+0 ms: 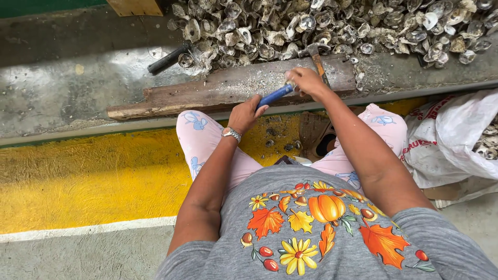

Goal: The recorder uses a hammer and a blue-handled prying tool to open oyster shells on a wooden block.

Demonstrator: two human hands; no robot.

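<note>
Blue-handled tool (276, 95) clenched in left hand (245, 114), slanting up toward right hand (307, 81), its far end hidden under those fingers. Right hand closed over something small on the wooden plank (228, 91); cannot tell what it grasps. One hammer (316, 56) lying just behind the right hand, head among the shells, wooden handle running down past the wrist. One black handle (168, 58) resting on the concrete ledge (62, 78) to the left, well apart from both hands. Large heap of oyster shells (332, 26) spread along the back, crowding the far edge of the plank; too many to count. One white sack (456, 135) at the right, holding more shells. One silver wristwatch (231, 134) on the left wrist. Two knees in pink patterned trousers (199, 137) tucked below the plank, over a yellow painted floor strip (88, 176). Grey shirt with autumn leaves and one pumpkin (327, 207) lowest in view.
</note>
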